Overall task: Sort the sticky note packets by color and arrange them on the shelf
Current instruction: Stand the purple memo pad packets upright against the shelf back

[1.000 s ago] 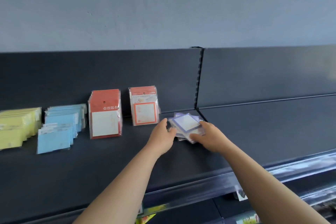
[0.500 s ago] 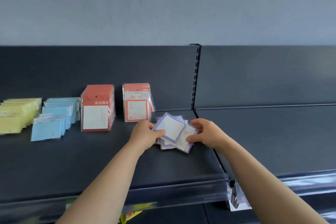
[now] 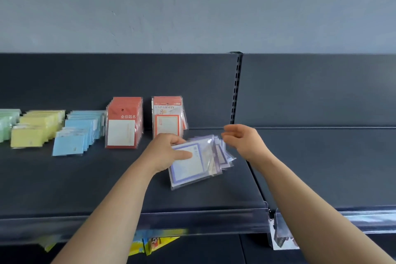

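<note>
A loose stack of purple-bordered sticky note packets (image 3: 192,165) lies fanned on the dark shelf (image 3: 85,178). My left hand (image 3: 165,152) pinches the top packet, thumb on its face and fingers behind its upper edge. Just right of the stack hovers my right hand (image 3: 242,139), fingers loosely curled and holding nothing. Further left, two red packet rows (image 3: 124,122) (image 3: 168,118) stand upright. Blue packets (image 3: 77,133), yellow packets (image 3: 36,128) and green packets (image 3: 7,122) lie in rows.
A slotted upright post (image 3: 235,92) divides this shelf from a bare shelf section (image 3: 321,167) on the right. A clear price rail (image 3: 192,218) runs along the front edge. Colourful items (image 3: 154,242) show on the level below.
My right hand has let go of the purple stack and lifted up and to the right. My left hand keeps its hold and the packets have fanned out, nearer the front.
</note>
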Demonstrator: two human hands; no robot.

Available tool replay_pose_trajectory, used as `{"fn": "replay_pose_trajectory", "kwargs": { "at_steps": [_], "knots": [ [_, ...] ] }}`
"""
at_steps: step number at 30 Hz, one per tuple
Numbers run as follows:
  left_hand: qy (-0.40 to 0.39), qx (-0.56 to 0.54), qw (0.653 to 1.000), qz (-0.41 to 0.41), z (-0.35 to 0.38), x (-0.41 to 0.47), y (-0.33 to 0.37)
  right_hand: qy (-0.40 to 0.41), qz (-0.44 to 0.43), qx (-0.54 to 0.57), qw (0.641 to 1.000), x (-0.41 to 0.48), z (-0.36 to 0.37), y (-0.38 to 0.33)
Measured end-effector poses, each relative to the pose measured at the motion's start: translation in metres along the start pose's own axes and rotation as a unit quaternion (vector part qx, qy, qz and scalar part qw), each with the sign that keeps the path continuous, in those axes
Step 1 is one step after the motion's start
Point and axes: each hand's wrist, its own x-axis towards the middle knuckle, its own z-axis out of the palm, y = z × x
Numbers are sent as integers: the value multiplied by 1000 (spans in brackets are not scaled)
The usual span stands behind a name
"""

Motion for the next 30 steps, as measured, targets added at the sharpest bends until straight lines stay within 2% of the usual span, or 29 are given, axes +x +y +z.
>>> {"fn": "replay_pose_trajectory", "kwargs": {
  "at_steps": [2,5,9,12,17,20,23,27,29,30],
  "knots": [
    [56,-97,993,-25,-9,-5,-12,23,16,-84,996,0,0,7],
    [158,-271,946,-82,-14,-13,-27,-5,42,-165,985,-4,12,14],
    [231,-265,932,-90,-8,-19,-32,-3,66,-311,948,-12,29,7],
    [232,-272,929,-94,-9,-19,-34,-16,110,-260,959,-11,26,3],
    [214,-268,933,-109,-8,-23,-40,-4,119,-132,984,-4,10,11],
    [204,-282,929,-124,1,-18,-42,29,102,11,994,-5,5,16],
    [168,-266,944,-99,16,-12,-29,2,78,132,988,-10,8,11],
    [82,-336,937,-48,37,-9,-12,-47,57,112,991,-14,26,7],
    [78,-295,951,-39,44,-6,-13,-62,40,83,994,-14,32,10],
    [94,-267,958,-44,44,-4,-17,-44,21,43,998,-12,33,13]
  ]
}}
